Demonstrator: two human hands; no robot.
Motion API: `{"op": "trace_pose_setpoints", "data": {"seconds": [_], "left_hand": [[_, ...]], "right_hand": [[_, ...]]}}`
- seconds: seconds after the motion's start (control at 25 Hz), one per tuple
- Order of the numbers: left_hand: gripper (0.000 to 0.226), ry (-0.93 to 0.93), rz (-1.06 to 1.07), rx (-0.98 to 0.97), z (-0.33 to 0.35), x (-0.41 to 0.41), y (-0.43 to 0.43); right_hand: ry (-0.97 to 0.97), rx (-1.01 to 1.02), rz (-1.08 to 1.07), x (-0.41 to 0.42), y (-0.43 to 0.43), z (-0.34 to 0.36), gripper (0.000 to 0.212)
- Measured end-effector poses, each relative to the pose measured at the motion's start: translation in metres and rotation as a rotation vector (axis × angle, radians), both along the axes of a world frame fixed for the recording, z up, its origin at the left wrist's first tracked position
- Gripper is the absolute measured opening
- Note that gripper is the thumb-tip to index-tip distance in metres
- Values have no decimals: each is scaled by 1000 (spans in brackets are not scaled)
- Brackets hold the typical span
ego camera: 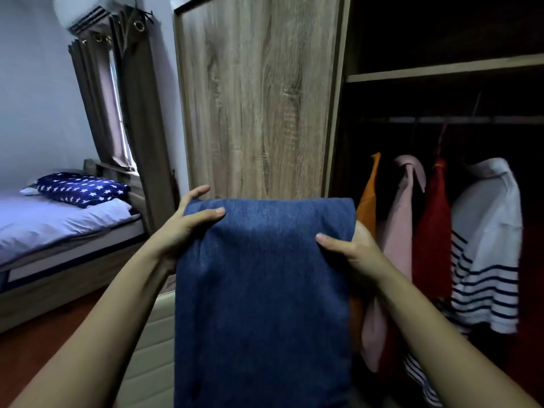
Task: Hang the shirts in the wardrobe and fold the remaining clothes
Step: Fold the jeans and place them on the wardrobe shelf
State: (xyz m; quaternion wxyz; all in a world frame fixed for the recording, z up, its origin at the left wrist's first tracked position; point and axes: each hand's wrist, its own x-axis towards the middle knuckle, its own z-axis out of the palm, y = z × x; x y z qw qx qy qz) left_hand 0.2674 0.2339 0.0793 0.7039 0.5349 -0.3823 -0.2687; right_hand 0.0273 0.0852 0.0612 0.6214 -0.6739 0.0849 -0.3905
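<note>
I hold a blue denim garment [265, 290] up in front of me, folded over at its top edge and hanging down out of the frame. My left hand [185, 228] grips its upper left edge, thumb on the front. My right hand [350, 254] grips its right edge, thumb on the front and fingers behind. In the open wardrobe [441, 75] to the right, several shirts hang on a rail [471, 119]: an orange one [369, 198], a pink one [403, 231], a red one [432, 231] and a white one with navy stripes [485, 245].
The wardrobe's wooden sliding door [259, 98] stands straight ahead. A bed [59, 231] with a star-print pillow [82, 188] is at the left, under a curtained window [117, 113]. A padded beige surface [153, 348] lies below my left arm. The floor is reddish.
</note>
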Motion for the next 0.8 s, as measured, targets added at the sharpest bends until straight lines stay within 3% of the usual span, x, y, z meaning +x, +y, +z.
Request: {"op": "trace_pose_setpoints", "data": {"seconds": [0.08,0.2,0.32,0.48,0.64,0.72,0.8], "left_hand": [[62,-76,62,30,4,-4,6],[88,-136,-10,8,-1,1,18],[89,-202,-55,-59,0,4,26],[79,-363,57,-64,10,4,23],[58,-548,134,-75,7,6,20],[51,-530,219,-115,0,8,15],[47,-458,149,-178,-5,8,9]], "right_hand": [[-28,78,8,2,1,4,27],[-55,216,82,0,4,15,30],[-49,282,163,-4,6,28,30],[-68,334,227,-6,6,38,23],[-84,347,273,-5,1,31,31],[-75,316,260,-7,-1,30,36],[-50,219,172,-12,-5,34,24]]}}
